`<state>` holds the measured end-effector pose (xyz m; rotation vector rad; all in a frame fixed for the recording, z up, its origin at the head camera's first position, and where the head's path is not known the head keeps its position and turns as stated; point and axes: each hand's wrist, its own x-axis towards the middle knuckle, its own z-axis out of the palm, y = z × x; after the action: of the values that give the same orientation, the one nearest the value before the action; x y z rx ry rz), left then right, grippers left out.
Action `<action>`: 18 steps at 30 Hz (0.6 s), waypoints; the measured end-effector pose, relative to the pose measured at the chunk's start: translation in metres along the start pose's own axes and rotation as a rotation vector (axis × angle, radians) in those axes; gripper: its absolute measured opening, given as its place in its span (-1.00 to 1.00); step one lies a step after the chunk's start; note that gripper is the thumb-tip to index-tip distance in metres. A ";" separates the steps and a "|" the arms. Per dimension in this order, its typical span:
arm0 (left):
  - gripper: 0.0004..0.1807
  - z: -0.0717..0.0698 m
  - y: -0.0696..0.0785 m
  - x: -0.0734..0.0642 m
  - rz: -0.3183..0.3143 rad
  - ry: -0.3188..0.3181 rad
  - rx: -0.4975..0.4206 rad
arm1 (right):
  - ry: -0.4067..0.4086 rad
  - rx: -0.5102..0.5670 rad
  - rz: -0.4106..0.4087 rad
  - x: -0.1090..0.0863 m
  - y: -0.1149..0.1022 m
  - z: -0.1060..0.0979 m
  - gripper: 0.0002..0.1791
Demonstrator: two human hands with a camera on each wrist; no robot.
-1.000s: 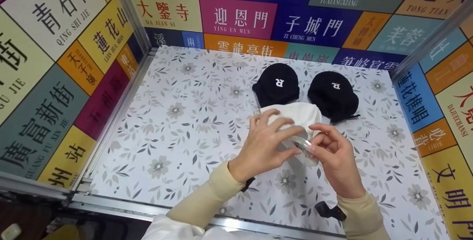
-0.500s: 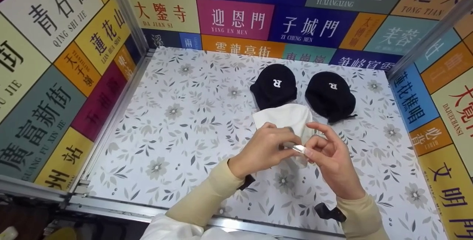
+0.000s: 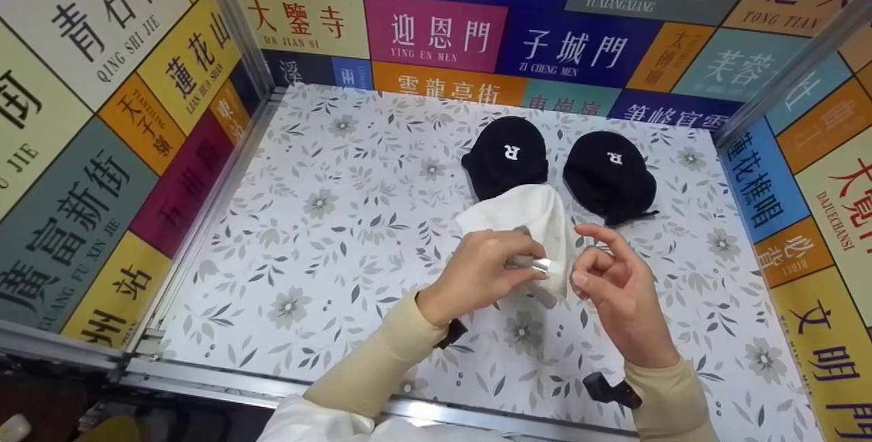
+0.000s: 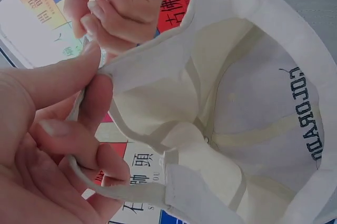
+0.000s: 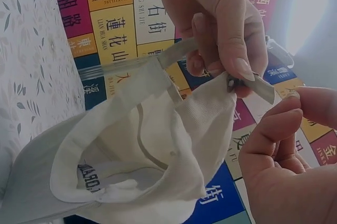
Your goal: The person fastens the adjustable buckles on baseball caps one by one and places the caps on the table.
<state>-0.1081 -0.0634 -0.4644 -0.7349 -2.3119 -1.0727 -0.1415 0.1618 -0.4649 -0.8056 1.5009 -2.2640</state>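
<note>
A white baseball cap (image 3: 521, 207) hangs tilted over the table, its inside facing both wrist cameras. Dark lettering (image 4: 305, 113) shows within it in the left wrist view. My left hand (image 3: 480, 268) pinches the cap's back strap (image 5: 260, 88) between thumb and fingers, close to a small metal buckle (image 5: 231, 83). The strap's loose end sticks out past the thumb toward my right hand (image 3: 623, 292). That hand holds nothing; its fingers are loosely bent, with the fingertips just beside the strap end in the right wrist view (image 5: 295, 166).
Two black caps with a white letter R, a left one (image 3: 507, 156) and a right one (image 3: 606, 176), lie behind the white cap on the flower-patterned table (image 3: 320, 258). Colourful printed panels (image 3: 436, 30) wall in the back and sides. A metal rail (image 3: 272, 394) edges the front.
My left hand went from spread fingers to a pinch on the strap. My right hand let go of the strap end and drew slightly away. The white cap swung upright a little.
</note>
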 end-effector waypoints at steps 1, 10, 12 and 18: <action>-0.82 0.000 0.000 0.000 -0.003 0.006 -0.006 | 0.013 -0.006 -0.007 0.000 0.000 0.000 -0.40; -0.84 0.001 0.005 0.001 0.025 0.007 -0.005 | 0.032 -0.169 -0.017 0.003 0.007 0.008 -0.52; -0.84 0.002 0.007 0.001 0.027 0.003 0.010 | 0.025 -0.188 -0.019 0.004 0.008 0.011 -0.52; -0.84 0.003 0.008 0.000 0.023 -0.002 0.019 | 0.022 -0.203 -0.027 0.004 0.008 0.015 -0.49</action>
<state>-0.1033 -0.0562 -0.4621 -0.7542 -2.3068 -1.0384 -0.1362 0.1449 -0.4669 -0.8635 1.7616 -2.1693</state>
